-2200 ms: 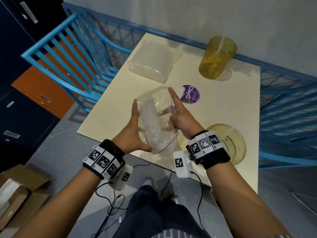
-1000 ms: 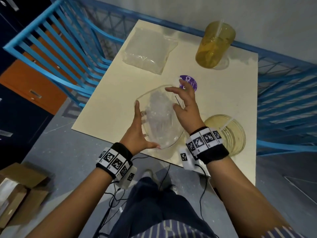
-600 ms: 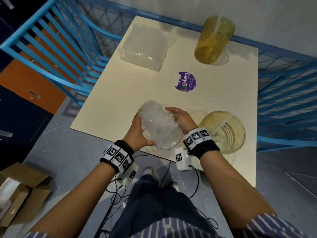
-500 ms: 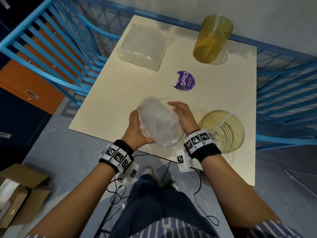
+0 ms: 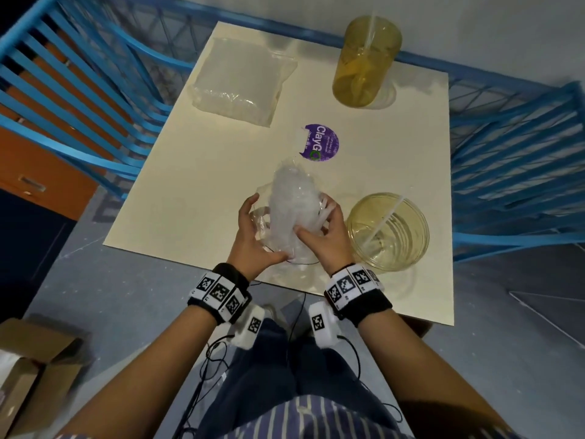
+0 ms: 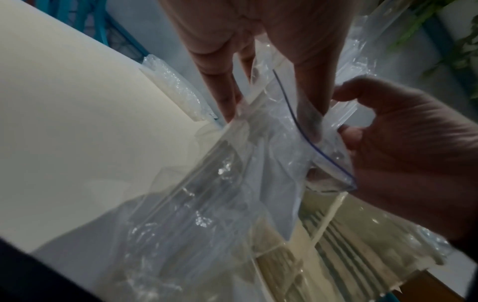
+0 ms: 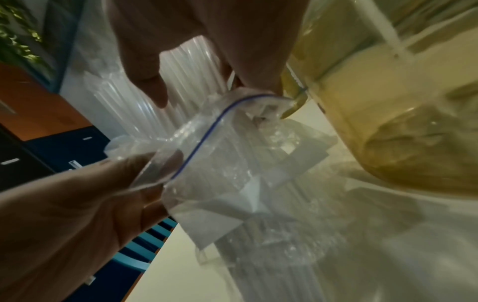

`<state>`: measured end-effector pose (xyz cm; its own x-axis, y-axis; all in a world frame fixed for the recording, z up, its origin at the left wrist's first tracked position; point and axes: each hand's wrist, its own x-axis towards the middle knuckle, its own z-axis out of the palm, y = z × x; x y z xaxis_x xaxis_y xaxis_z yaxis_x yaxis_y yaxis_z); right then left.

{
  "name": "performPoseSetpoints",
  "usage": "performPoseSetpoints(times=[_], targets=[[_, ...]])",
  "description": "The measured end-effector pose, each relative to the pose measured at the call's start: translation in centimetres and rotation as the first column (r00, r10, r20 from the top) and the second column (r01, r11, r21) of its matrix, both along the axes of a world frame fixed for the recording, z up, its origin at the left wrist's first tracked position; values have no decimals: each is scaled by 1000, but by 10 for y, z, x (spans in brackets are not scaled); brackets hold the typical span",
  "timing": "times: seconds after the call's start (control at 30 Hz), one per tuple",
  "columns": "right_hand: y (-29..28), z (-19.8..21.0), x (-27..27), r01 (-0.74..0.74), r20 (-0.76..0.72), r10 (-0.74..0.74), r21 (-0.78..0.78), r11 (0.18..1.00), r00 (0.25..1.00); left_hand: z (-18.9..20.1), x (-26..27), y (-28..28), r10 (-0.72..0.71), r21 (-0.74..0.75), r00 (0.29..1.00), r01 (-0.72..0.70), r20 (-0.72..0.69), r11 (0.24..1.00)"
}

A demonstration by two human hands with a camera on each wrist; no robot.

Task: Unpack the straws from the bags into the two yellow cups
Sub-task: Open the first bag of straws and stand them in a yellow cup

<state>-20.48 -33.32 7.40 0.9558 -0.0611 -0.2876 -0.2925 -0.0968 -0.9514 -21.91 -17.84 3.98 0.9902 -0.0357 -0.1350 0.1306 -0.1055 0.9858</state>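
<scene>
Cream table point(image 5: 196, 198), near edge: left hand point(image 5: 250, 239) and right hand point(image 5: 326, 239), fingers curled, grip clear straw bag point(image 5: 291, 210) beside near yellow cup point(image 5: 387, 231); far yellow cup point(image 5: 364, 61) at back edge.

Two hands — the left hand point(image 5: 253, 236) and the right hand point(image 5: 326, 239) — hold one bag point(image 5: 291, 213) of straws. One more bag point(image 5: 237, 80) lies far past them. Two yellow cups: one point(image 5: 387, 231) beside the right hand, one point(image 5: 364, 61) far off. One purple sticker point(image 5: 319, 142).
</scene>
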Motion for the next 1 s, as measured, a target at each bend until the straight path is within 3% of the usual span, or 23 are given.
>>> performPoseSetpoints(times=[0.3, 0.4, 0.57, 0.67, 0.73, 0.8, 0.9, 1.0], targets=[[5, 18, 15, 165, -34, -163, 54, 985, 986, 0, 1, 0, 119, -49, 993, -118, 4, 992], [-1, 38, 20, 217, 39, -220, 72, 974, 975, 4, 7, 0, 138, -68, 990, -136, 20, 988], [-22, 99, 27, 179, 218, -204, 130, 975, 954, 4, 16, -3, 126, -63, 992, -123, 33, 990], [-47, 137, 30, 226, 341, -321, 289, 930, 884, 1, 17, 1, 121, -57, 992, -119, 40, 991], [-71, 155, 31, 272, 372, -449, 439, 856, 813, 0, 17, 3, 113, -41, 993, -111, 42, 993], [-96, 161, 31, 326, 391, -532, 480, 814, 751, 1, 17, 5, 112, -40, 993, -110, 32, 993], [-113, 137, 29, 449, 381, -523, 270, 852, 762, 4, 16, 5, 90, -53, 996, -88, 28, 995], [-110, 85, 22, 427, 187, -412, -43, 903, 892, 8, 15, 4, 77, -56, 996, -75, 35, 996]])
